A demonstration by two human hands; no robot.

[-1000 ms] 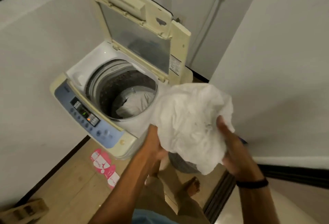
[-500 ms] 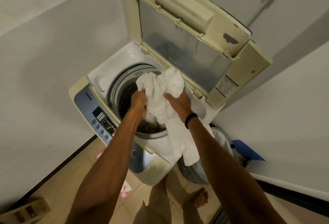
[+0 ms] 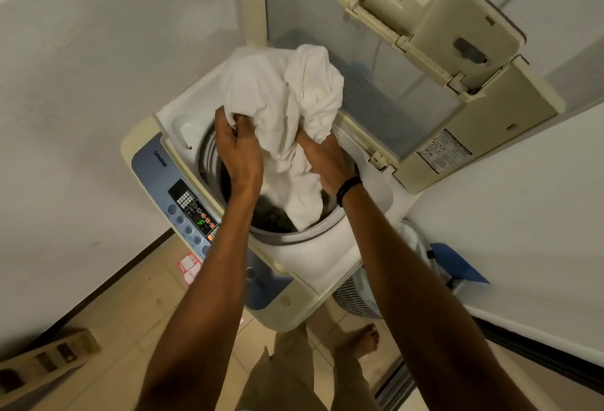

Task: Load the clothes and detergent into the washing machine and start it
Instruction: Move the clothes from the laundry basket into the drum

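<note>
A cream top-loading washing machine (image 3: 304, 266) stands in the corner with its lid (image 3: 425, 60) raised. Its blue control panel (image 3: 192, 211) shows a lit green display. Over the open drum (image 3: 277, 227) I hold a bunched white cloth (image 3: 287, 100). My left hand (image 3: 238, 152) grips the cloth's left side, and my right hand (image 3: 327, 162), with a black wristband, grips it from below on the right. The cloth's lower end hangs into the drum, where dark laundry shows at the bottom.
White walls close in on the left and right. A striped laundry basket (image 3: 362, 296) sits on the floor right of the machine, beside a blue object (image 3: 457, 263). A pink-and-white packet (image 3: 189, 268) lies on the tiled floor at the left. My bare foot (image 3: 366, 340) stands below.
I have carried the white cloth from beside the basket up over the machine's opening. Its trailing end, which hung outside the machine, now drops into the drum.
</note>
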